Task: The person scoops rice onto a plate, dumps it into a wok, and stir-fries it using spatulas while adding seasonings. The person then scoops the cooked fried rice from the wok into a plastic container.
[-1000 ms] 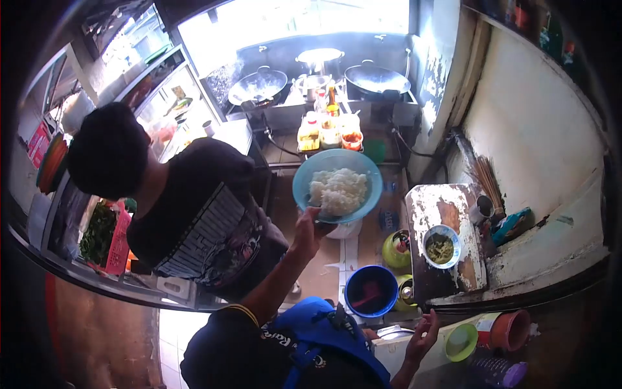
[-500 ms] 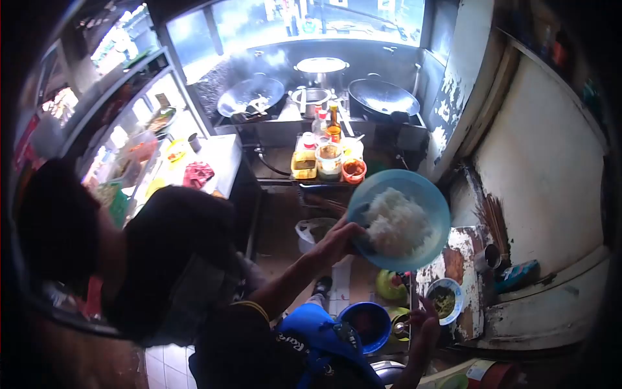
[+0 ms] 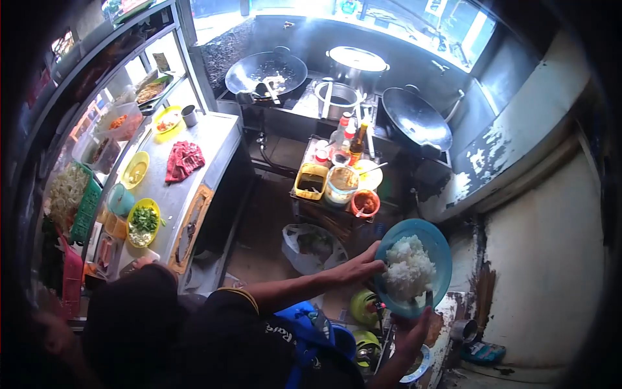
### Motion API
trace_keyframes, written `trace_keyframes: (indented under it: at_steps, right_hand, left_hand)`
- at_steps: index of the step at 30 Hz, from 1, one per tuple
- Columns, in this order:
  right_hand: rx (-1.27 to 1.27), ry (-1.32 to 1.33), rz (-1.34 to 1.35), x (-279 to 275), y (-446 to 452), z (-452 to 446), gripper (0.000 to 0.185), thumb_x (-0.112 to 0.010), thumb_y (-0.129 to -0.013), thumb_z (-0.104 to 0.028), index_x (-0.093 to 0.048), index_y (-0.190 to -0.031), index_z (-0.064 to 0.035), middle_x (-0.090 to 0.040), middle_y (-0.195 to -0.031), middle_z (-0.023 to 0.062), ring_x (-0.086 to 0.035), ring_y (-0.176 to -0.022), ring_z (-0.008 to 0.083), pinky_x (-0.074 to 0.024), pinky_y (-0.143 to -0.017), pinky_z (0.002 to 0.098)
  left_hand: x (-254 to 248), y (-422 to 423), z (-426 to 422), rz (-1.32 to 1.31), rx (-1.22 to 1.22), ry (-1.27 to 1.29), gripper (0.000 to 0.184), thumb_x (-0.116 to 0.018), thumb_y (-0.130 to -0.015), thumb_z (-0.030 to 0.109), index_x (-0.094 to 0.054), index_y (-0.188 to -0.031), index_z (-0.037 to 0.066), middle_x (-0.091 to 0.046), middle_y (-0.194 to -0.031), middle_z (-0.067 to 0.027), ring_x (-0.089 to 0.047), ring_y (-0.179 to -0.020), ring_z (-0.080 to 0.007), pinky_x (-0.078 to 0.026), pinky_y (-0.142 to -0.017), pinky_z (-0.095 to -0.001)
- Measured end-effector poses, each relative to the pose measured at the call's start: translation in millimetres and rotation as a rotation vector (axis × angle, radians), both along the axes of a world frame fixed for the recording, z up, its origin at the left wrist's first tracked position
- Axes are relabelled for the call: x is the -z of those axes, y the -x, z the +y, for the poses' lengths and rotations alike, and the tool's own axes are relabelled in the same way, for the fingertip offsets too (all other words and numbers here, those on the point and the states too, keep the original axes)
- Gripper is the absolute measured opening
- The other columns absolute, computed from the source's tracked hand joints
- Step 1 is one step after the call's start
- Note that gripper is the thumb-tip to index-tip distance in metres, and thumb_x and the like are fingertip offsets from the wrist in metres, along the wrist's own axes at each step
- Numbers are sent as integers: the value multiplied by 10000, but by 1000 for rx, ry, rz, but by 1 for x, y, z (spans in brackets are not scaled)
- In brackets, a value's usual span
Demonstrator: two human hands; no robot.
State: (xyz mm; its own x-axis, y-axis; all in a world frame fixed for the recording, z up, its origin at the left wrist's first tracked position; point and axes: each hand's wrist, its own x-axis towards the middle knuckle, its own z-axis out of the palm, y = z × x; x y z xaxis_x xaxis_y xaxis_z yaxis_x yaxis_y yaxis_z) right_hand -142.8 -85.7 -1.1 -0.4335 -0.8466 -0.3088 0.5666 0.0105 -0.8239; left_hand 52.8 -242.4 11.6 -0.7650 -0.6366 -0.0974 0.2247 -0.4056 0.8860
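Note:
A light-blue bowl [image 3: 442, 259] of white cooked rice [image 3: 409, 269] is tilted toward me, right of the middle. My left hand [image 3: 364, 262] grips its left rim, thumb on the near side. At the lower rim my right hand [image 3: 414, 329] meets the bowl, with what looks like a finger over the edge; its other fingers are dark and partly hidden. Below my right hand, a white-blue dish [image 3: 422, 364] shows in part on a worn board. Left of the bowl, a white plastic bag [image 3: 295, 249] sits on the floor.
Two woks [image 3: 267, 71] and a pot [image 3: 338, 97] stand on the stove. Sauce tubs [image 3: 341, 185] and bottles crowd a small stand. At left, a person in a dark cap [image 3: 133, 311] works by a counter [image 3: 217, 139] with bowls. Green gas cylinders [image 3: 366, 308] stand below.
My right hand has come up from below to the bowl's lower rim. The bowl has tilted further. The view has turned, showing more of the left counter.

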Motion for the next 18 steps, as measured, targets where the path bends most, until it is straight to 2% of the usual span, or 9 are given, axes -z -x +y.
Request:
trace_keyframes:
  at_steps: [2,4,5,6,8,9,12,17,18]
  right_hand:
    - [-64,4,-31,5,-1,-21,625,-480,-959,-436,-299,-1447,-91,-500,-1293,215,-658,-885,333,-583,-617,415]
    - [-82,-30,-58,8,-5,-41,538,-473,-952,-348,-349,-1387,-55,-536,-1218,212,-661,-813,317,-577,-595,399]
    - [-47,-49,1,11,-7,-51,516,-478,-940,-324,-362,-1360,-47,-544,-1179,202,-654,-772,308,-573,-581,389]
    - [-6,-61,58,13,-10,-64,494,-483,-927,-301,-375,-1333,-40,-553,-1139,192,-647,-730,299,-568,-566,380]
    - [2,-66,45,10,-19,-86,496,-498,-906,-274,-373,-1323,-37,-556,-1083,163,-633,-717,276,-559,-537,361]
    - [-25,-18,37,17,-19,-96,503,-507,-903,-278,-372,-1324,-37,-557,-1091,158,-635,-735,273,-557,-530,359]
    - [-33,-4,45,12,-26,-115,504,-521,-897,-279,-380,-1318,-39,-562,-1103,145,-640,-771,263,-556,-519,356]
    - [24,-70,37,-24,-49,-165,430,-548,-906,-302,-472,-1238,-38,-600,-1123,148,-651,-821,240,-545,-509,342]
    - [32,-75,37,-34,-61,-180,451,-549,-904,-307,-464,-1262,-46,-602,-1130,132,-650,-822,235,-542,-500,333]
  left_hand:
    - [-6,-12,-8,-32,-14,-24,731,-532,-899,260,-118,-1492,154,-363,-1365,-127,-482,-1208,-253,-573,-814,-399]
    - [-8,-19,-11,48,-172,26,615,-548,-940,331,-264,-1423,75,-388,-1356,-124,-380,-1273,-210,-517,-879,-369]
    - [-17,-26,-12,44,-193,-5,632,-530,-960,389,-256,-1447,95,-331,-1431,-145,-512,-1181,-218,-566,-713,-344]
    - [-14,-33,-17,38,-206,5,632,-530,-960,389,-256,-1447,95,-331,-1431,-145,-512,-1181,-218,-566,-713,-344]
    - [1,-54,-35,91,-258,-108,721,-516,-931,501,-225,-1469,120,-499,-1305,-150,-669,-863,-240,-580,-655,-340]
    - [11,-65,-40,101,-495,-92,585,-498,-950,495,-407,-1345,72,-628,-1081,-115,-656,-631,-168,-532,-531,-280]
    - [88,-111,-85,70,-1165,1,217,-500,-999,292,-521,-1015,76,-513,-719,11,-442,-473,-41,-358,-401,-199]
    - [227,-218,-185,-394,-1588,-42,220,-560,-960,300,-563,-969,81,-532,-760,5,-487,-538,-52,-396,-434,-196]
    - [261,-239,-218,-488,-1641,-78,255,-591,-929,316,-604,-950,62,-573,-751,-6,-561,-606,-110,-475,-586,-274]
